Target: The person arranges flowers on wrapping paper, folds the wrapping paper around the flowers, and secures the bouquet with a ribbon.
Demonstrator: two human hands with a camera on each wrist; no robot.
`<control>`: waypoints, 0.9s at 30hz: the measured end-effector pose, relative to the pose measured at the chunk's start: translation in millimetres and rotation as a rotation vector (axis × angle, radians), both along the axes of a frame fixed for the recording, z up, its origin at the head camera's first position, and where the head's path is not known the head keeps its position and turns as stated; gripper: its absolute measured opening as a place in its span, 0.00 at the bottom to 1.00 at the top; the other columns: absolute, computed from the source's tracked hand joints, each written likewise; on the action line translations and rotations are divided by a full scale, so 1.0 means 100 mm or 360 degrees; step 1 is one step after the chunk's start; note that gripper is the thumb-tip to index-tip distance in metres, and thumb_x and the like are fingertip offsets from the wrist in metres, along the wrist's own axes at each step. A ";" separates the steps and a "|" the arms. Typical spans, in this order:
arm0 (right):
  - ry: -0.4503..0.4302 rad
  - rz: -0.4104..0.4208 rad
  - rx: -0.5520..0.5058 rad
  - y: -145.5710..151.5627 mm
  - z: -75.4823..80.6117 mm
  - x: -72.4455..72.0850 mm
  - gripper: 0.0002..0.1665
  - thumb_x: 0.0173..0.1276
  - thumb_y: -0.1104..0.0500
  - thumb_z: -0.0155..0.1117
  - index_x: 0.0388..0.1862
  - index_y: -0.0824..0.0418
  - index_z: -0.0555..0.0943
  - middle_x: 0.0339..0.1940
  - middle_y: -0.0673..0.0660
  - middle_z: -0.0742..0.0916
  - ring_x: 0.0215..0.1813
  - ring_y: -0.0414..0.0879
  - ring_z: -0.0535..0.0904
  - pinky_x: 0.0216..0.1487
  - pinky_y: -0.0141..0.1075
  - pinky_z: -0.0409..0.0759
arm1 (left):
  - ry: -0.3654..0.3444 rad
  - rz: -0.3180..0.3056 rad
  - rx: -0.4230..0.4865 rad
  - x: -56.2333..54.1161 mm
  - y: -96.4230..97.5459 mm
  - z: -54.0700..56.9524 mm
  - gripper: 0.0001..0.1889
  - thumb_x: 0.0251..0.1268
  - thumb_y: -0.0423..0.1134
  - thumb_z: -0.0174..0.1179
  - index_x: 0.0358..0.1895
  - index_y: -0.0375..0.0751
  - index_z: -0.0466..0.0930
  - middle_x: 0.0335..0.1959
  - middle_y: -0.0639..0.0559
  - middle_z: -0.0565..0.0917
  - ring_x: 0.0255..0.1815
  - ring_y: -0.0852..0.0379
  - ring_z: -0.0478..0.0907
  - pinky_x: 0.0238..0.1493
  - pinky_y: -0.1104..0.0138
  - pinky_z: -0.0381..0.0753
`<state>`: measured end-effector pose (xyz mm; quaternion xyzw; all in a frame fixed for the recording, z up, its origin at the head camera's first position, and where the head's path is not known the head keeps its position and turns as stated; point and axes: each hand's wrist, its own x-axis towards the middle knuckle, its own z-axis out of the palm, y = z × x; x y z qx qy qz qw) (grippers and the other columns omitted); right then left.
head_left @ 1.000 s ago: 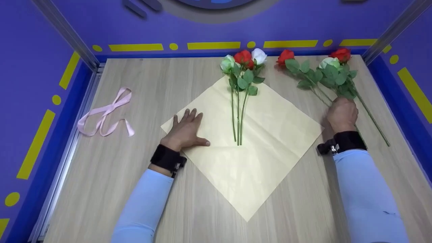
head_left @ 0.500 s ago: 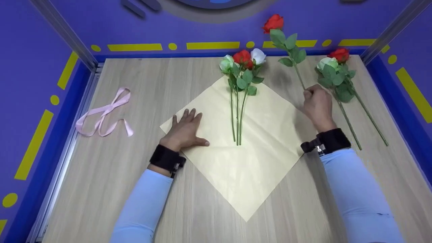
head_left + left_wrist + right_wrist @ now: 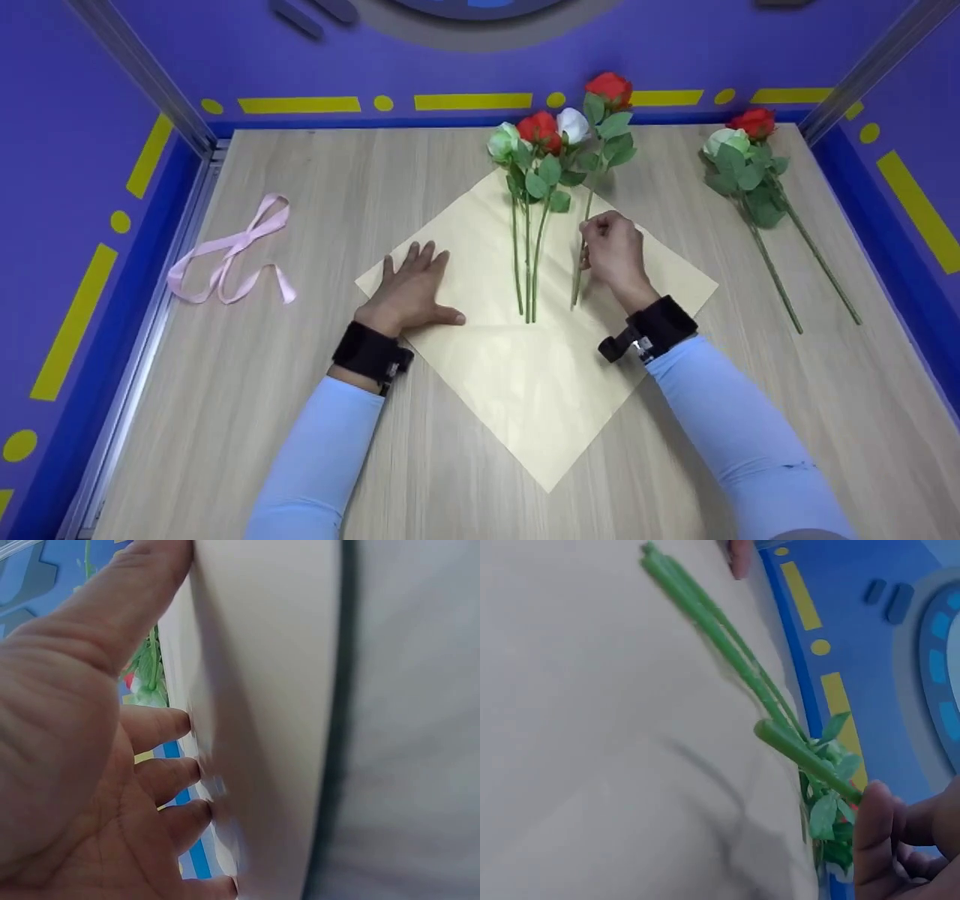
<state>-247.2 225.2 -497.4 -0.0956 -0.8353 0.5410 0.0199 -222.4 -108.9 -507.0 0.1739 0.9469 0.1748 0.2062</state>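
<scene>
My right hand [image 3: 616, 251] pinches the stem of a red rose [image 3: 609, 90] over the right half of a cream sheet of wrapping paper [image 3: 525, 405]. In the right wrist view the held stem [image 3: 802, 757] sticks out past the fingertips, with its shadow on the paper. Just left of it, a green-white rose [image 3: 505, 142], another red rose [image 3: 540, 130] and a white rose [image 3: 574, 126] lie side by side, stems on the paper. My left hand [image 3: 411, 296] rests spread on the paper's left corner; the left wrist view shows its fingertips [image 3: 196, 816] against the sheet.
A pale green rose [image 3: 726, 142] and a red rose [image 3: 752, 124] lie on the table's right side, stems toward me. A loosely looped pink ribbon [image 3: 241, 241] is at the left. Blue-purple panels [image 3: 480, 75] wall the wooden table [image 3: 300, 450] at the back and sides.
My right hand has lifted one red rose from the group on the right and carried it left, over the paper beside the three roses. The left hand stays in place.
</scene>
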 end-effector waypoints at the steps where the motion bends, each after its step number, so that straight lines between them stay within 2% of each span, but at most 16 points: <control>1: 0.0022 0.0019 0.0055 -0.04 -0.01 0.02 0.11 0.80 0.59 0.59 0.45 0.68 0.81 0.31 0.60 0.86 0.18 0.40 0.82 0.23 0.33 0.84 | 0.0000 0.0001 0.0002 0.00 0.00 0.00 0.62 0.59 0.66 0.73 0.87 0.42 0.47 0.89 0.39 0.42 0.89 0.38 0.33 0.82 0.34 0.31; 4: 0.0052 0.0095 0.0167 -0.14 -0.06 0.06 0.10 0.80 0.58 0.60 0.42 0.65 0.81 0.27 0.59 0.86 0.17 0.44 0.82 0.19 0.32 0.81 | -0.0002 0.0002 0.0008 0.00 0.00 0.01 0.62 0.59 0.66 0.73 0.87 0.42 0.47 0.88 0.39 0.42 0.89 0.38 0.33 0.82 0.34 0.31; 8: 0.0033 0.0179 0.0210 -0.23 -0.12 0.08 0.10 0.79 0.59 0.61 0.40 0.64 0.82 0.24 0.57 0.85 0.15 0.43 0.80 0.17 0.31 0.77 | 0.0004 -0.0001 0.0011 0.00 -0.01 0.01 0.62 0.59 0.66 0.74 0.87 0.42 0.47 0.88 0.38 0.42 0.89 0.37 0.33 0.82 0.33 0.32; 14: 0.0018 0.0225 0.0298 -0.29 -0.20 0.04 0.10 0.78 0.59 0.64 0.39 0.64 0.83 0.23 0.56 0.86 0.14 0.39 0.77 0.17 0.32 0.78 | 0.0025 -0.0015 0.0000 0.00 -0.01 0.00 0.62 0.59 0.66 0.74 0.87 0.42 0.47 0.88 0.38 0.43 0.89 0.37 0.34 0.82 0.32 0.33; 19: 0.0015 0.0233 0.0445 -0.32 -0.23 0.03 0.10 0.75 0.58 0.68 0.37 0.63 0.85 0.27 0.55 0.88 0.17 0.38 0.77 0.20 0.31 0.77 | 0.0037 -0.0021 0.0001 0.01 0.00 0.00 0.62 0.59 0.67 0.73 0.87 0.42 0.48 0.88 0.38 0.43 0.89 0.36 0.35 0.81 0.32 0.34; 27: 0.0007 0.0224 0.0411 -0.40 -0.16 0.02 0.09 0.76 0.58 0.67 0.37 0.63 0.86 0.29 0.57 0.89 0.15 0.38 0.77 0.16 0.32 0.78 | 0.0051 -0.0021 0.0005 0.01 -0.01 0.00 0.62 0.58 0.67 0.74 0.87 0.41 0.49 0.88 0.36 0.44 0.89 0.35 0.36 0.81 0.31 0.35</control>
